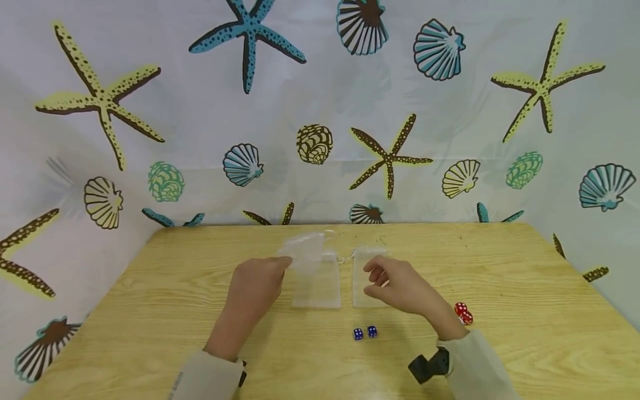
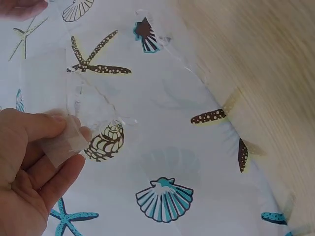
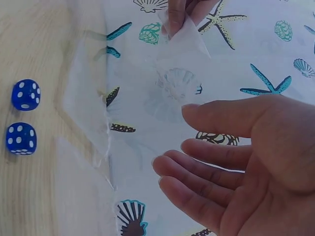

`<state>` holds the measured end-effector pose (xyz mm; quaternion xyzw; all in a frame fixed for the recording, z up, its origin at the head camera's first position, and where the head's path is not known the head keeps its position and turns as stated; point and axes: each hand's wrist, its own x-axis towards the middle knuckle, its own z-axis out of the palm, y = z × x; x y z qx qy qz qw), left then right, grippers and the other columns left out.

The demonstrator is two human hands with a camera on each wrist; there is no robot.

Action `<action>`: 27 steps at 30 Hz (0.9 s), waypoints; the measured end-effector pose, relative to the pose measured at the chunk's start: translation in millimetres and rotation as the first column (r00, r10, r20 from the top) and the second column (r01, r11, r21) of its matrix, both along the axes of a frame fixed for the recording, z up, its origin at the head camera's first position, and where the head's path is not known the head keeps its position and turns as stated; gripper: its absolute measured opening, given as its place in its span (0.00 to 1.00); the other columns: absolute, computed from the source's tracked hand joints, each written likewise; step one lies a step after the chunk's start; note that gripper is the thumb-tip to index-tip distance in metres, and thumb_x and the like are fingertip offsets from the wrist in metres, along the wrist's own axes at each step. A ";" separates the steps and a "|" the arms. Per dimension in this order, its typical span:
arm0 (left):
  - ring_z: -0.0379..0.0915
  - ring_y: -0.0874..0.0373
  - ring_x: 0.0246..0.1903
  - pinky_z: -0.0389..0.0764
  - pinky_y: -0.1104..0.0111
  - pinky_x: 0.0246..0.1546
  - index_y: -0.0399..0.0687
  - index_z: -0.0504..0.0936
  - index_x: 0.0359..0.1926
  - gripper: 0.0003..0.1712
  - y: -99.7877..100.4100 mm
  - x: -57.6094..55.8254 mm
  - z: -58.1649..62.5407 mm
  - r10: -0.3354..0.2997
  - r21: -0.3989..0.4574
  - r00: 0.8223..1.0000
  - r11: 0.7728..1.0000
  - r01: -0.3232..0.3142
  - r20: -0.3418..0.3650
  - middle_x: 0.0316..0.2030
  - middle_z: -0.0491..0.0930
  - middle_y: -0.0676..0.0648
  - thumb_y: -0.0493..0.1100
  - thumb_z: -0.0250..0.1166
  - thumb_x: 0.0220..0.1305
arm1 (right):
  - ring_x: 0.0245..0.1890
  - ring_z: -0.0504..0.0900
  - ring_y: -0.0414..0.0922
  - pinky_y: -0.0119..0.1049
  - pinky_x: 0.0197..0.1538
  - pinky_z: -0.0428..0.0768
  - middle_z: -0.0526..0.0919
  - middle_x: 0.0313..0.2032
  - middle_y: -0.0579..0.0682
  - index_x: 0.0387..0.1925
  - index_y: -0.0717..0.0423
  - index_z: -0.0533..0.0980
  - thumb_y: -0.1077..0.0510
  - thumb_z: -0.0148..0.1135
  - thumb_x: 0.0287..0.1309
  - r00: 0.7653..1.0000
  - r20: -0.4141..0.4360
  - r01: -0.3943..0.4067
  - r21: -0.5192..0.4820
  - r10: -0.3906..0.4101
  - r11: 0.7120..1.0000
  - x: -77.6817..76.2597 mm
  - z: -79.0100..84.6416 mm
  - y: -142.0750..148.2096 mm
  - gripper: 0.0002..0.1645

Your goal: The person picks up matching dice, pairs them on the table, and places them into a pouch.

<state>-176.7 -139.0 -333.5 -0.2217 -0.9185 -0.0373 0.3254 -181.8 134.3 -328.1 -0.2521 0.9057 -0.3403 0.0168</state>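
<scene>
My left hand (image 1: pixel 257 283) pinches a sheer white drawstring pouch (image 1: pixel 309 247) by its edge, between thumb and fingers. In the left wrist view the see-through fabric (image 2: pixel 45 81) hangs across the thumb and fingertips. Below it on the table lies a second sheer pouch (image 1: pixel 317 291), partly seen through the raised one. My right hand (image 1: pixel 397 283) hovers over a third pouch (image 1: pixel 362 286) and covers part of it. Its fingers are loosely bent and hold nothing, as the right wrist view of the palm (image 3: pixel 236 157) confirms.
Two blue dice (image 1: pixel 358 334) sit nearer me, in front of the flat pouches. Several red dice (image 1: pixel 462 312) are clustered to the right, beside my right forearm. A white cloth (image 1: pixel 320 189) printed with shells and starfish walls in the wooden table (image 1: pixel 175 311) at the back and sides.
</scene>
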 end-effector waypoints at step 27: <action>0.84 0.59 0.36 0.82 0.70 0.39 0.45 0.87 0.40 0.14 62.5 25.6 5.6 -0.183 -0.187 0.960 0.972 0.144 -0.213 0.38 0.87 0.48 0.36 0.74 0.48 | 0.66 0.66 0.59 0.47 0.63 0.71 0.60 0.68 0.66 0.72 0.64 0.48 0.50 0.53 0.68 0.929 0.358 0.092 -0.474 0.096 0.876 -4.3 12.4 14.8 0.41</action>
